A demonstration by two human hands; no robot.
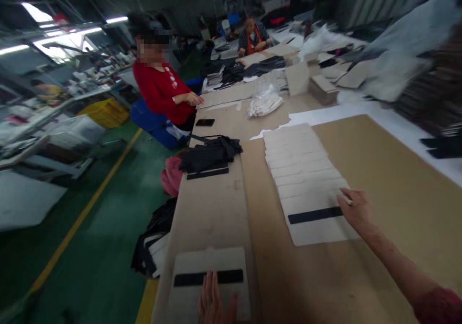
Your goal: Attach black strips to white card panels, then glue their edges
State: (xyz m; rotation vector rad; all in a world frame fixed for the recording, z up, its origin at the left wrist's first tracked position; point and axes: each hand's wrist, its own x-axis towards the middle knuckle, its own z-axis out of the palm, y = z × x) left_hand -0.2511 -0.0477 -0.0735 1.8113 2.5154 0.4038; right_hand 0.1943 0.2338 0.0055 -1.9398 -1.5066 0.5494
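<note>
My left hand (209, 299) lies with its fingers stretched out over a black strip (231, 276), which rests across a beige panel (184, 300) at the table's near edge. Further right, my right hand (355, 209) has curled, pinched fingers at the right end of another black strip (314, 215). That strip lies across the nearest of several overlapping beige panels (303, 170). The fingertips are blurred, so what they pinch cannot be made out.
A pile of black strips (212, 154) lies at the table's left edge, with a phone (205, 122) beyond it. A plastic bag (265, 101) sits further back. A person in red (159, 88) works at the left side; another person (253, 37) sits at the far end.
</note>
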